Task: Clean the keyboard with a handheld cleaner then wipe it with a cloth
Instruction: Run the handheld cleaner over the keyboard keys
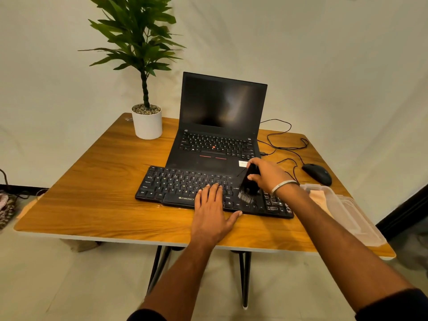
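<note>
A black external keyboard [176, 184] lies across the wooden table [92, 205], in front of an open laptop. My left hand [212, 212] rests flat on the keyboard's front middle, fingers spread over the keys, thumb pointing right. My right hand [266, 176] grips a black handheld cleaner [251, 181] over the keyboard's right part. The cleaner's brush tip [245, 196] points down and touches the keys near the arrow cluster. A pale cloth [318, 196] lies inside a clear plastic box at the right.
The black laptop [217, 135] stands open with a dark screen behind the keyboard. A white pot with a green plant [147, 122] sits at the back left. A black mouse [317, 173] and its loose cable lie back right. The clear plastic box [347, 212] sits at the right edge.
</note>
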